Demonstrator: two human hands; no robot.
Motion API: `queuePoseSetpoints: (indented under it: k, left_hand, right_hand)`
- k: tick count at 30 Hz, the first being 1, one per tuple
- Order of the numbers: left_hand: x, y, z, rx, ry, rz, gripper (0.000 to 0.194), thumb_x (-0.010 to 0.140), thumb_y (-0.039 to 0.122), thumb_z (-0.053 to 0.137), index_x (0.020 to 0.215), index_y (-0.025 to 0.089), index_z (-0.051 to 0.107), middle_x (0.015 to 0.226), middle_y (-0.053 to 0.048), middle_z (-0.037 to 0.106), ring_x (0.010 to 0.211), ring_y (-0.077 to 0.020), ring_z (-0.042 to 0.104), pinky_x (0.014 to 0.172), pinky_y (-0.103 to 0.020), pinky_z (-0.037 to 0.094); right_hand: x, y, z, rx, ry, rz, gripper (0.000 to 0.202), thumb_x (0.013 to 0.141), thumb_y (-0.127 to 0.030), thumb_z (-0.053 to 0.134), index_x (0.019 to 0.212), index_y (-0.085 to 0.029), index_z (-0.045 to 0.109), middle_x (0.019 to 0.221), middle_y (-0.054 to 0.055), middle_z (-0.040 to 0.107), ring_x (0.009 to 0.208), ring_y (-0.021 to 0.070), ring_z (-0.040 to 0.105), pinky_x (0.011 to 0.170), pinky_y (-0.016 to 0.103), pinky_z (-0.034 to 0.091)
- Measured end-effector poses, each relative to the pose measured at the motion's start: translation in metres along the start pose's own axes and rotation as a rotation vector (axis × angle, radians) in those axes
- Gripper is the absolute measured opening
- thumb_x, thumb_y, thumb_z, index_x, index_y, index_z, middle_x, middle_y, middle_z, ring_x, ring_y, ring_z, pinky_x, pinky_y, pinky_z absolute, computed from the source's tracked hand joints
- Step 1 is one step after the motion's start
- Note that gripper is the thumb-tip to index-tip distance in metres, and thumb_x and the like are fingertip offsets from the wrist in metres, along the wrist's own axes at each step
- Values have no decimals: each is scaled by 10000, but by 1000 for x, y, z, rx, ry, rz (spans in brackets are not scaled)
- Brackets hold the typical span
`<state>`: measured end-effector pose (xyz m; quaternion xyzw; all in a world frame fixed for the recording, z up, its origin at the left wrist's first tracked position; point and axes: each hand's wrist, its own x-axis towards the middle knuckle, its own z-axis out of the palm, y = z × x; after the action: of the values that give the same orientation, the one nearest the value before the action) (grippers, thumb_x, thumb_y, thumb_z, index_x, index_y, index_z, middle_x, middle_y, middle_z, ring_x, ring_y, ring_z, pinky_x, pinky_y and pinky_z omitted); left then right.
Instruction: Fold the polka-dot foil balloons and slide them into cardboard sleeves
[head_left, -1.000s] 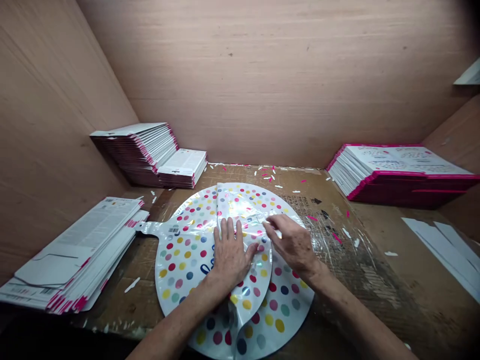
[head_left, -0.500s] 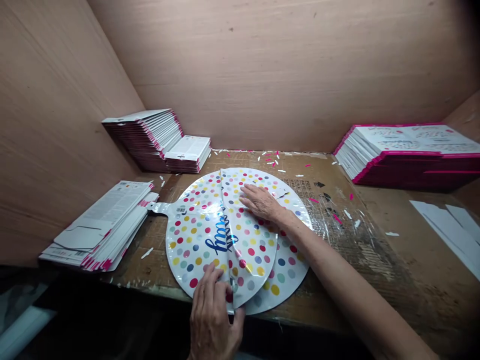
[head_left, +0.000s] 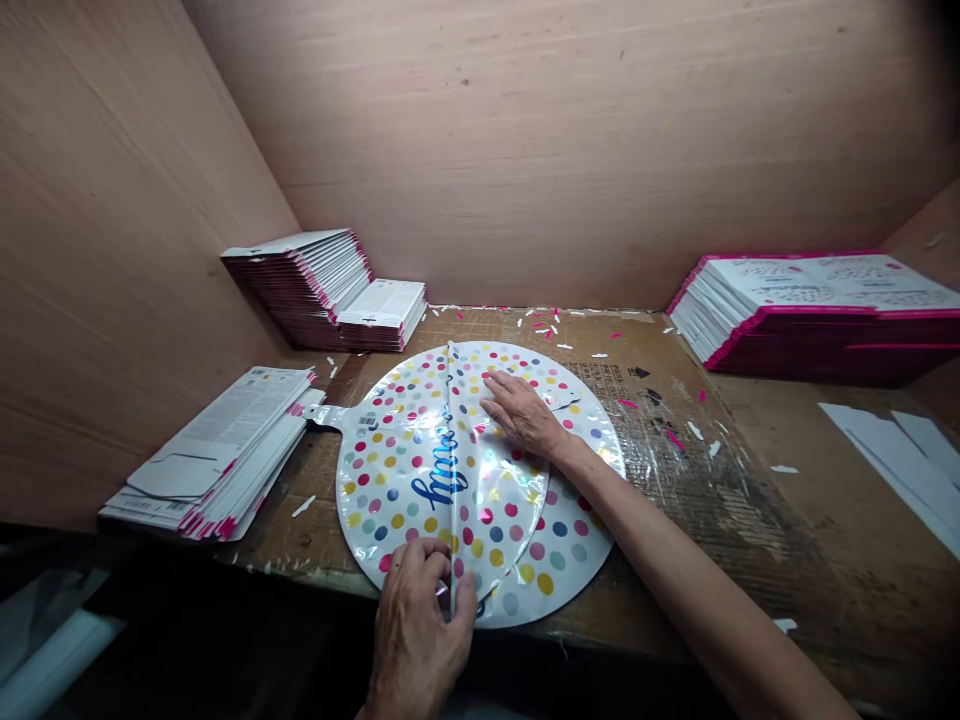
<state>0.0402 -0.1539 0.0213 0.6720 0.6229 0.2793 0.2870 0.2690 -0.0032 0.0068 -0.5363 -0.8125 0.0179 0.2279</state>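
Note:
A flat, round foil balloon (head_left: 405, 450), white with coloured dots and blue lettering, lies on the cardboard. A tail with a hole sticks out at its left. A dotted layer is folded over, with a raised crease down the middle; beneath its right side shows more dotted foil (head_left: 559, 535). My left hand (head_left: 424, 610) is at the near edge, its thumb and fingers closed around the lower end of the crease. With fingers stretched out, my right hand (head_left: 523, 412) rests flat on the folded layer, right of the crease.
Stacks of printed white and pink cards stand at the back left (head_left: 382, 303), front left (head_left: 217, 440) and back right (head_left: 817, 290). Small paper scraps (head_left: 675, 440) litter the cardboard-covered table (head_left: 720, 510). White sheets (head_left: 892, 480) lie at the right. Wooden panels (head_left: 525, 150) enclose the back and sides.
The foil's fold has become a narrower raised crease, and more of the blue lettering shows. My left hand has shifted slightly left and up along the edge; the right hand stays nearly in place.

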Motion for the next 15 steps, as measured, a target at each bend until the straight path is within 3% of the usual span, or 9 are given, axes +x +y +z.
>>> queuePoseSetpoints:
  k: [3,5,6,8,10,11,13,15]
  left_hand:
    - [15,29,-18,-451,-302,-315,347,728,518,627,647,190,545,653,-22,589,639,-192,597,528,-272,442]
    - [22,51,-34,-763,-415,-470,368,716,538,657,725,181,565,628,5,576,531,-134,556,431,-206,349]
    - [24,61,-42,-867,-433,-508,378,705,539,674,749,178,570,631,8,583,508,-117,545,414,-190,326]
    - [28,73,-55,-905,-497,-497,394,706,551,677,746,171,581,607,4,591,479,-101,527,407,-181,321]
    - [35,74,-62,-709,-614,-356,445,756,605,606,682,167,593,548,-11,588,463,-112,522,430,-203,367]
    - [41,70,-63,-551,-600,-246,475,785,629,558,667,172,604,551,-24,604,489,-130,546,469,-225,416]
    - [60,57,-59,-232,-355,36,488,822,640,493,750,185,654,702,-58,688,665,-195,636,638,-299,522]
    - [86,41,-49,-11,-74,349,483,854,600,466,1003,190,675,1051,-99,713,1006,-268,644,898,-405,518]
  right_hand:
    - [-50,-54,-31,224,337,-90,498,1011,-439,314,1416,-177,436,1355,126,568,1284,239,504,1048,450,442]
    - [-88,-91,-43,254,493,-151,665,964,-558,358,1480,-140,334,1373,164,534,1299,293,485,1029,492,461]
    - [-103,-105,-44,204,545,-160,743,936,-579,409,1496,-104,295,1393,188,507,1312,331,465,1037,533,447]
    - [-125,-117,-39,72,661,-97,719,933,-432,498,1517,-99,245,1434,199,464,1328,354,443,1039,575,435]
    - [-136,-109,-29,-30,698,28,652,944,-269,487,1529,-139,231,1459,188,444,1341,345,434,1035,596,435]
    - [-140,-100,-24,-61,675,82,628,949,-214,463,1532,-173,236,1459,176,452,1338,335,443,1032,596,443]
    - [-146,-81,-19,-93,561,123,632,944,-148,438,1536,-247,240,1435,142,494,1312,313,483,1028,582,463]
    - [-154,-69,-19,-92,434,78,677,926,-108,445,1538,-300,228,1407,110,529,1275,294,526,1017,542,497]
